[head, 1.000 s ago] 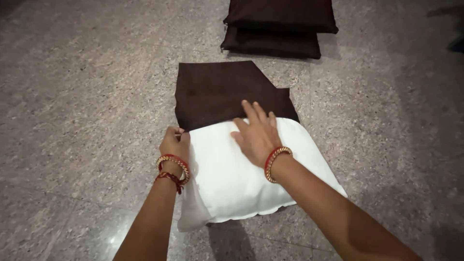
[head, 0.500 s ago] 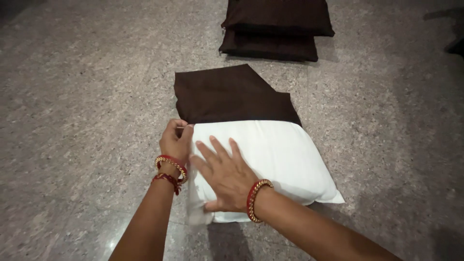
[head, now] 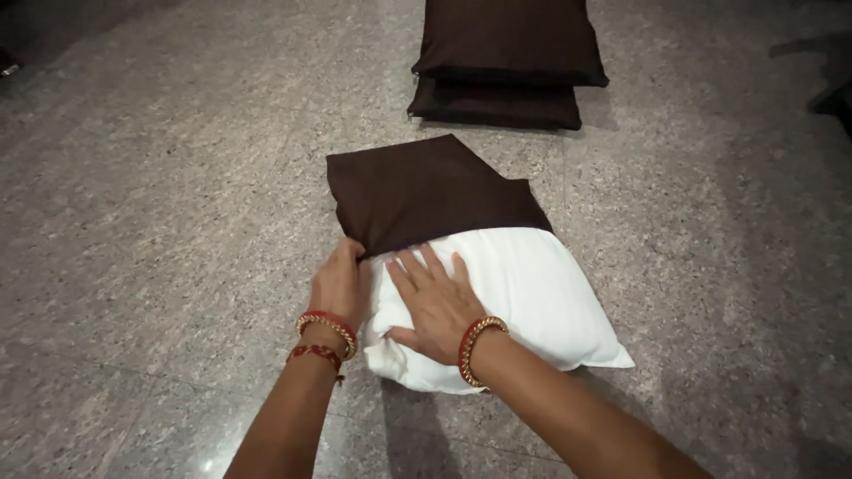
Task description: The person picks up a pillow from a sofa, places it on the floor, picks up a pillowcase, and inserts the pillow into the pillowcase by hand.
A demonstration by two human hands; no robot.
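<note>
A white pillow (head: 532, 293) lies on the speckled stone floor with its far end inside a dark brown cover (head: 417, 186). My left hand (head: 339, 282) pinches the cover's open edge at the pillow's near left corner. My right hand (head: 435, 302) lies flat on the pillow's left part, fingers spread and pointing away from me. Both wrists wear red and gold bangles.
Two dark brown covered cushions (head: 508, 62) are stacked farther back on the floor. A dark object (head: 834, 93) shows at the right edge. The grey stone floor (head: 160, 195) has tile seams.
My left hand has drawn the cover's left edge farther over the pillow. My right hand, first on the middle, moved to the left side and now presses there. The view shifted slightly.
</note>
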